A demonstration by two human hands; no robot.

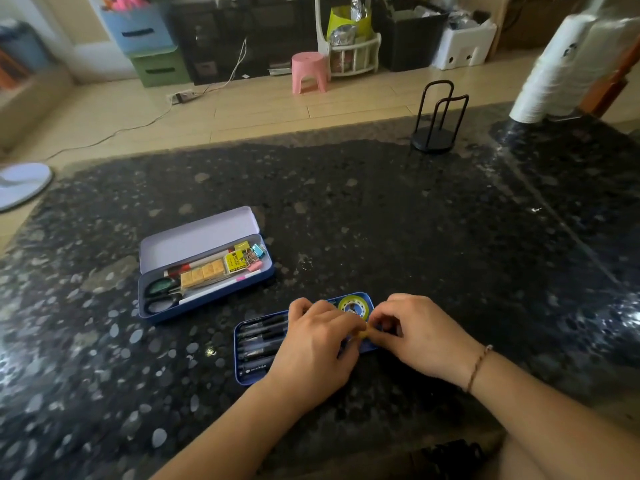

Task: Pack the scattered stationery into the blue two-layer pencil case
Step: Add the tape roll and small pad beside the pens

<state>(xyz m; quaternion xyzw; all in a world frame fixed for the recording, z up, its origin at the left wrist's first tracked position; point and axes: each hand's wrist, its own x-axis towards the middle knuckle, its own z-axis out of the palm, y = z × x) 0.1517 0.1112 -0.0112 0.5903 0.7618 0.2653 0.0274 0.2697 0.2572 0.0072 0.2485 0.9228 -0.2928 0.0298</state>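
Pinching a small yellow item between our left hand and right hand, we are holding it directly over the right end of the blue tray at lower centre, its long axis slanting up-right.

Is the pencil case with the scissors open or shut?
Open: the pencil case's lid is tipped back, showing scissors and erasers inside.

Countertop: black stone, grey and tan speckles.
Near tray: dark blue, holding black pens.
Tape roll: yellow-green rim.
Far-left case: lilac inside, blue outside.
Scissors: green and black handles.
Stool: pink.
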